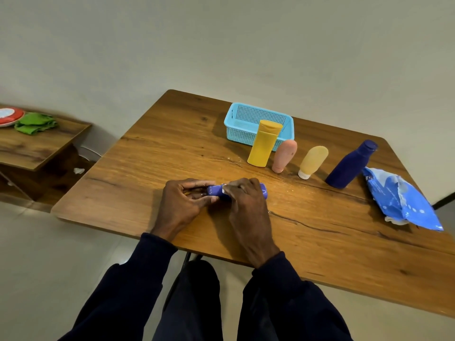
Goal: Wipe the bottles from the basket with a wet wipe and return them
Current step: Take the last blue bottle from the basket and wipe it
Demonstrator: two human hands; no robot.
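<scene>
Blue bottle (pixel 216 190); light-blue, perhaps turquoise, basket (pixel 258 124).

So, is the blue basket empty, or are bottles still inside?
Empty, it seems: nothing shows inside the blue basket; the yellow bottle stands before it on the table.

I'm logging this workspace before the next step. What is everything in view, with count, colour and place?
table: 1, brown wood, centre
basket: 1, light blue, far side of table
yellow bottle: 1, yellow, upright before basket
pink tube: 1, pink, cap down, right of yellow bottle
pale tube: 1, pale yellow, cap down, right of pink tube
navy bottle: 1, dark blue, upright, beside wipes pack
wipes pack: 1, blue, table's right edge
blue bottle: 1, blue, sideways in both hands
shelf: 1, brown wood, far left
cloth: 1, green, on shelf
disc: 1, red and white, on shelf
left hand: 1, grips blue bottle
right hand: 1, grips blue bottle
</scene>
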